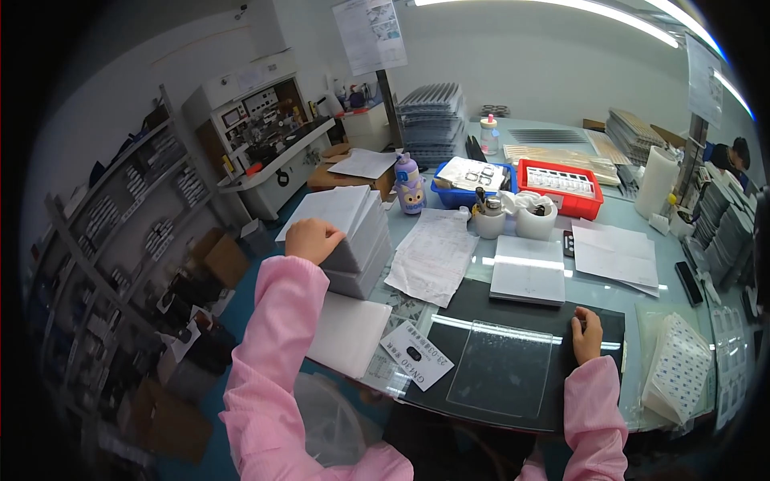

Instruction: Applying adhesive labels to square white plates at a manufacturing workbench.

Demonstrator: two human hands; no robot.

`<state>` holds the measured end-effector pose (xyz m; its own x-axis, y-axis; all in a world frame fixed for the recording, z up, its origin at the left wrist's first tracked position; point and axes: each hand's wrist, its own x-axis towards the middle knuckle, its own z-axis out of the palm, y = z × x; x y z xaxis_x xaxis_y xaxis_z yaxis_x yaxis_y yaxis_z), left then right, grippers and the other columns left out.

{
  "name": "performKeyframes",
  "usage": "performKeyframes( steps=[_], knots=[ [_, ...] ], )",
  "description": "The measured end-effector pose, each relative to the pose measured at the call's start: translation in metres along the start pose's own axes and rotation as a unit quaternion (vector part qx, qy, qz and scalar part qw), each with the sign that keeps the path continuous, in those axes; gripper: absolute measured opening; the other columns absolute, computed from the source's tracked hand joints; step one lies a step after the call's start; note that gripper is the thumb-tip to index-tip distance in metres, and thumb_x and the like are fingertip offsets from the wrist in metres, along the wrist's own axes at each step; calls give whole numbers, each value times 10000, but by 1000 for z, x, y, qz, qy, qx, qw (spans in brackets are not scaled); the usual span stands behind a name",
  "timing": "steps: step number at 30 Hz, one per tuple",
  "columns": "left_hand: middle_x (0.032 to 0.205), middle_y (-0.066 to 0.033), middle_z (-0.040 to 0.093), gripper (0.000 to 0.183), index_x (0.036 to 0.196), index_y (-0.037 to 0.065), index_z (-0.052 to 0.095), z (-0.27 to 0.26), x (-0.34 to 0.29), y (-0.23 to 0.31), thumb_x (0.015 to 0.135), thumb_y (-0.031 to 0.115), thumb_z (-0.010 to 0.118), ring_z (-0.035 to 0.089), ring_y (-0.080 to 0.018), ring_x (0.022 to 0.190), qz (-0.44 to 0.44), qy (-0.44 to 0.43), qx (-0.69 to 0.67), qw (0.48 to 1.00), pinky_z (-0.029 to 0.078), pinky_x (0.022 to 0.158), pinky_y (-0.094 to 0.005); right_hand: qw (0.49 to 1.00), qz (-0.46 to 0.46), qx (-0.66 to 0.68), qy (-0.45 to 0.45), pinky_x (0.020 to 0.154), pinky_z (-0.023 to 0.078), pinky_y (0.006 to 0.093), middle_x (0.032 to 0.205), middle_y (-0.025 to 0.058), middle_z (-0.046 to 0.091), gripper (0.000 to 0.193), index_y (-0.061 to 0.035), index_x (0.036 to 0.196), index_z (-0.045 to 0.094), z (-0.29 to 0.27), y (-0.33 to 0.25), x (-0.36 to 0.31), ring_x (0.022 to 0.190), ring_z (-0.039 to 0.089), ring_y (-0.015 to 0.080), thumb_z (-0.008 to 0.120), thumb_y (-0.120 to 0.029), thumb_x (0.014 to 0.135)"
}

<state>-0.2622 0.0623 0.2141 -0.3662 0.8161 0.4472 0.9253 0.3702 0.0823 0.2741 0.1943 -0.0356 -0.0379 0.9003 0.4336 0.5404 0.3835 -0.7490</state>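
Observation:
My left hand (313, 241) is at the near edge of a tall stack of white sheets or thin trays (353, 232), its fingers bent and closed at the top edge. Just below that stack lies a flat white sheet or pad (349, 333). My right hand (587, 335) rests on the right part of a black mat (597, 393), fingers curled, with nothing visible in them. A clear square plate (501, 369) lies on the mat. Left of the plate is a white printed card (417, 355) with a small dark oval piece on it.
Beyond the mat are a white stack (528, 271), crumpled paper (433, 255), white round pots (536, 224), a blue bin (445, 195), a red bin (592, 210) and a purple bottle (409, 184). Dotted sheets (678, 369) lie at right. Shelving (120, 200) stands at far left.

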Motion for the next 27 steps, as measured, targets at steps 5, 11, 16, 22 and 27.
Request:
performKeyframes(
  steps=[5,11,16,22,27],
  knots=[
    [849,-88,742,206,864,139,798,-2,15,5,829,320,705,700,-276,799,-4,-39,54,998,560,781,-368,999,-37,-32,-1,867,503,349,1085,152,637,245,0,1140,608,0,3,0,980,631,278,608,-18,895],
    [828,-105,735,211,839,131,795,-8,22,10,780,322,728,701,-284,783,-3,-66,46,997,557,808,-358,999,-25,-23,-4,903,477,377,1059,164,634,246,-3,1112,611,-4,-6,-1,1015,606,322,618,-5,866],
    [848,-111,738,207,839,129,798,-10,25,12,768,309,725,699,-286,787,-1,-93,54,994,553,832,-349,999,-33,-38,-11,908,475,375,1074,173,626,254,4,1117,607,-5,-7,-2,1022,600,326,618,3,863],
    [736,-119,704,135,747,84,752,4,23,6,732,196,677,689,-295,750,153,-33,107,982,555,755,-393,998,-40,-39,-10,904,477,374,1068,174,625,263,5,1121,602,-4,-7,-1,1015,601,325,622,8,859],
    [671,-149,649,50,780,89,671,-8,17,-12,745,115,646,666,-292,671,281,105,173,938,529,606,-363,998,-38,-42,-20,899,478,372,1067,173,623,268,5,1124,600,-1,-12,0,1013,602,323,623,10,857]
  ],
)
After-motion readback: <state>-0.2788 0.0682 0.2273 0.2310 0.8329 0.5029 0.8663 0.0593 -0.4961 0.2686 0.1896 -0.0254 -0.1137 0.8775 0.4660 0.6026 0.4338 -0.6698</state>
